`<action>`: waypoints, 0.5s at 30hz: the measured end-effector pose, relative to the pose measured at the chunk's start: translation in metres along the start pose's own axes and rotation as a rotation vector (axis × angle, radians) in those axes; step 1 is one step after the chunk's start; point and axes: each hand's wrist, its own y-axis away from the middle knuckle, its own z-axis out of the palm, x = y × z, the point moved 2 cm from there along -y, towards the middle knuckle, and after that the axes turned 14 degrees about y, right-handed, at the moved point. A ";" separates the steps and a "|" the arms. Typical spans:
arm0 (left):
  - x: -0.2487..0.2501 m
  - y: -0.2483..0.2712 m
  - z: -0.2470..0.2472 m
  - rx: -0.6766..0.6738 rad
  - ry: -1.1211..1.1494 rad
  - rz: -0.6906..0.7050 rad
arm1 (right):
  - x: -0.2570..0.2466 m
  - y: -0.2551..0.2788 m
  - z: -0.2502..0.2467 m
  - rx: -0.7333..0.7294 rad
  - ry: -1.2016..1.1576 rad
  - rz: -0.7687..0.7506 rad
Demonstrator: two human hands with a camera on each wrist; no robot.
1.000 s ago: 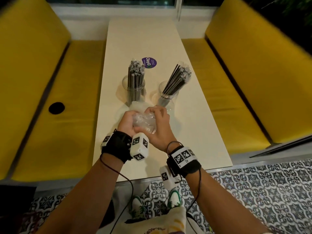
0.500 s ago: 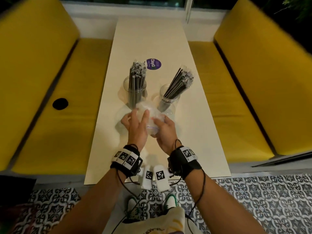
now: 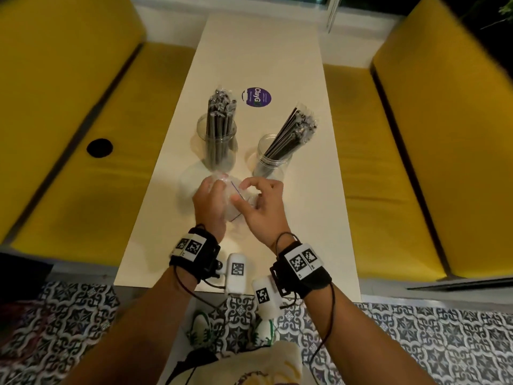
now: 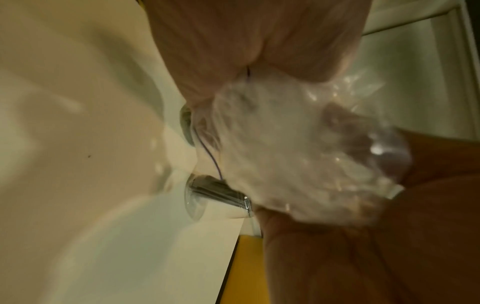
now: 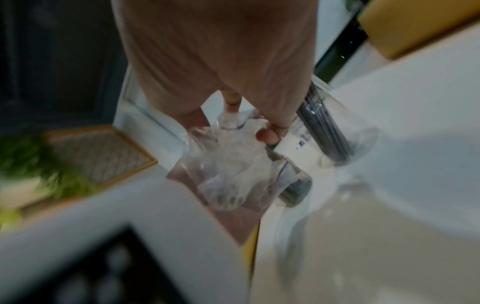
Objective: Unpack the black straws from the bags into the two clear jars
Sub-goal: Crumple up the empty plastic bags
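Note:
Two clear jars stand mid-table, each full of wrapped black straws: the left jar (image 3: 216,143) with upright straws (image 3: 220,115), the right jar (image 3: 273,155) with straws (image 3: 294,129) leaning right. Just in front of them both hands hold a crumpled clear plastic bag (image 3: 236,202) above the white table (image 3: 305,218). My left hand (image 3: 209,201) wraps its fingers round the bag's left side. My right hand (image 3: 261,204) pinches the right side with thumb and curled fingers. The left wrist view shows the bag (image 4: 298,144) bunched against the palm; the right wrist view shows the bag (image 5: 233,168) under my fingertips (image 5: 267,135).
A round purple sticker (image 3: 258,97) lies on the table beyond the jars. Yellow benches (image 3: 83,190) flank the table on both sides; the left one has a black hole (image 3: 99,147). The table's near edge is just behind my wrists, with patterned floor tiles below.
The hands went from gripping the crumpled bag near the table's front, to pressing it with flat fingers closer to the jars, to curling round it again now.

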 end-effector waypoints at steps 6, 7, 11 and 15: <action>-0.010 0.020 -0.012 -0.048 -0.011 -0.034 | 0.008 0.001 0.010 0.058 -0.153 0.062; -0.007 0.024 -0.019 0.006 -0.026 -0.005 | 0.008 0.005 0.017 0.005 -0.165 0.063; 0.007 0.030 -0.063 0.179 -0.088 0.136 | -0.014 0.028 0.044 -0.249 -0.285 0.007; 0.031 0.033 -0.121 0.237 -0.232 0.238 | -0.035 0.044 0.073 -0.302 -0.225 -0.046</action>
